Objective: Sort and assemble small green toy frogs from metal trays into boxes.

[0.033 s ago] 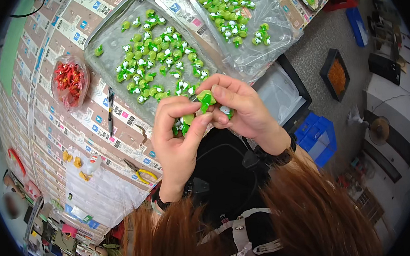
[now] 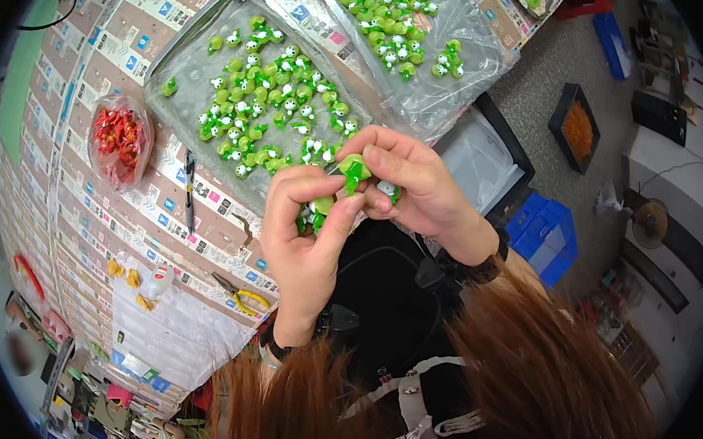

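Note:
Before my chest, my two hands meet over a small green plastic figurine. My right hand pinches it between thumb and fingertips, and a second green figurine with a white round part is tucked under its fingers. With curled fingers, my left hand cups several more green-and-white figurines in its palm; its thumb and forefinger tips reach the pinched piece. Just beyond the hands lies a grey tray with many loose figurines of the same kind.
A plastic-lined tray of figurines lies at the far right. On the left are a bag of red pieces, a pen, yellow-handled pliers and yellow pieces. A blue bin stands right, below table height.

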### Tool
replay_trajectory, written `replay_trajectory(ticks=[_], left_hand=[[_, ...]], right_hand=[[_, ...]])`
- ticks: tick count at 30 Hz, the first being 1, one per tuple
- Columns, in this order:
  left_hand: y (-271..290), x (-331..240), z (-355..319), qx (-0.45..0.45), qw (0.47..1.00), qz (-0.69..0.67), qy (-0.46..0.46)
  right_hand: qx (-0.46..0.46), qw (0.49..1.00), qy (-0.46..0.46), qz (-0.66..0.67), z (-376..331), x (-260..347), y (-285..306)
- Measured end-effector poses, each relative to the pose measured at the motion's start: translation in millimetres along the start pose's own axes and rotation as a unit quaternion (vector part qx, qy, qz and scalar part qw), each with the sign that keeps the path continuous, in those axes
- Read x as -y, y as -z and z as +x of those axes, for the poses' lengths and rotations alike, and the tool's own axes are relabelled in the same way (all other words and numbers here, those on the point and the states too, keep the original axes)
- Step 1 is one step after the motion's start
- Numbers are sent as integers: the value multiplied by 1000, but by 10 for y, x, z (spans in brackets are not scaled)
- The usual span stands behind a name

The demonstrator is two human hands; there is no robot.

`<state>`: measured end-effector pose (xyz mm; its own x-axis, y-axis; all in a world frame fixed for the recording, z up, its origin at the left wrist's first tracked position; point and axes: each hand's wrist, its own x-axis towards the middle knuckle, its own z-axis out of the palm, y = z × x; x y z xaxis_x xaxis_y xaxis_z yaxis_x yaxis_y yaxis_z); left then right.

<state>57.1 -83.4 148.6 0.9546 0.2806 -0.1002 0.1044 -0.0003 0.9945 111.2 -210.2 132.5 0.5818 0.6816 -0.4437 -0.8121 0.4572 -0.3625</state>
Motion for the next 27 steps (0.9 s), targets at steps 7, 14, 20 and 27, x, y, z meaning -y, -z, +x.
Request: replay_trajectory(ticks=[7, 14, 20, 27], left_hand=[[-22, 29, -20, -20, 999, 19, -16], [45, 9, 137, -91, 838, -479, 242], [130, 112, 119, -21, 863, -414, 289], [-23, 52, 105, 17, 908, -319, 272]], right_hand=[[28, 999, -7, -24, 9, 4, 53], [-6, 999, 3, 39, 14, 75, 1], [44, 998, -36, 12, 13, 42, 119], [29, 994, -51, 88, 12, -1, 123]])
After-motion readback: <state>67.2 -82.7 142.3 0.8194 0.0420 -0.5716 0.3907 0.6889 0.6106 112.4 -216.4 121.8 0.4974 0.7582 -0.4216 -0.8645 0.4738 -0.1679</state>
